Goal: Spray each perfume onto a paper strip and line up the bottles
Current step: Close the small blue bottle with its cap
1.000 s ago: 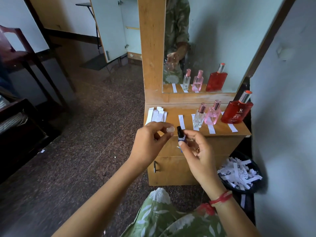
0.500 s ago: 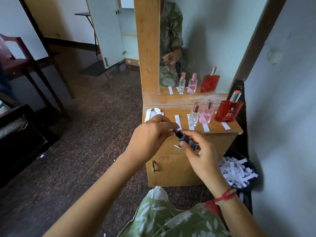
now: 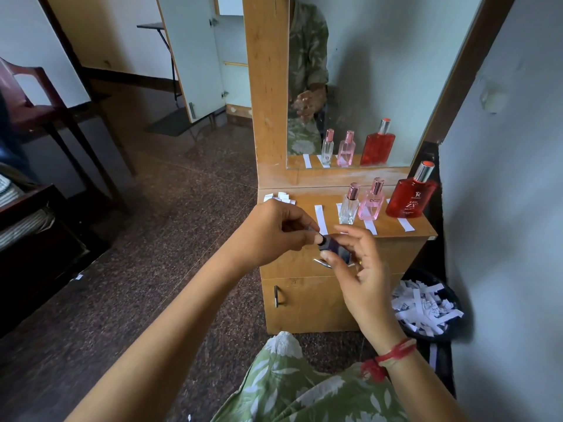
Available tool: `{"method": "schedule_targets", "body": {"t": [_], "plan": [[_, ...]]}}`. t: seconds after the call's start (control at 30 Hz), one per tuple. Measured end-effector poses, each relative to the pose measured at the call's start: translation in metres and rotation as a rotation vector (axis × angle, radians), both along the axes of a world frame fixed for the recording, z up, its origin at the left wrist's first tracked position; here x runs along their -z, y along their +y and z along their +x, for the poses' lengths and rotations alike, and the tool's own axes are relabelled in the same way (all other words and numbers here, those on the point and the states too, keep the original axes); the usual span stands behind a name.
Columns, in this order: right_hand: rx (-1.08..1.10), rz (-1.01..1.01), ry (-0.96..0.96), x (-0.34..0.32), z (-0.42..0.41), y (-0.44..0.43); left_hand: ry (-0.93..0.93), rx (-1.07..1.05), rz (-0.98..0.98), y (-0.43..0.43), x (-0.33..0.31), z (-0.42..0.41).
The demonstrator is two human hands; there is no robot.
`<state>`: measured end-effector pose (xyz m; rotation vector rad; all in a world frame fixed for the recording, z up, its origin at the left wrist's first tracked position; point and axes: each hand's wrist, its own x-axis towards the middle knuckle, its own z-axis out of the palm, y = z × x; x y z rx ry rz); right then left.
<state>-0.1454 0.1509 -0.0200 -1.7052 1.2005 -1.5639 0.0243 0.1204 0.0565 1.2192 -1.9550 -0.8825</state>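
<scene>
Dark bottle (image 3: 334, 250) in grip of right hand (image 3: 365, 275), left hand (image 3: 271, 233) pinching its top, half-hiding paper strips (image 3: 282, 196).

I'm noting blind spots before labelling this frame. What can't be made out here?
Head view, dark bottle: fingers of the left hand and right hand cover its top and sides; cap and label unseen.
Head view, pile of paper strips: left hand hides its near part.
Head view, red bottle: fine print below its name too small to read.
</scene>
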Motion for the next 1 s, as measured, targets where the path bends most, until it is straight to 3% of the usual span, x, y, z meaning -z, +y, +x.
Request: {"method": "schedule_targets", "body": {"t": [0.23,0.53,0.67,0.8,1.0], "plan": [[-0.082,0.117,-0.172,0.0,0.002,0.002,0.04,-0.018,0.038,0.002,0.01,0.0],[-0.273,0.414,-0.44,0.012,0.005,-0.003,-0.059,0.109,0.02,-0.012,0.018,0.011],[-0.263,0.418,-0.226,0.014,0.003,-0.011,-0.076,0.03,0.044,-0.019,0.029,0.014],[0.049,0.231,0.053,0.017,-0.003,-0.03,0.041,-0.344,-0.021,-0.019,0.047,0.011],[0.266,0.101,0.041,0.017,-0.004,-0.071,0.035,-0.419,0.005,-0.012,0.078,0.013]]}}
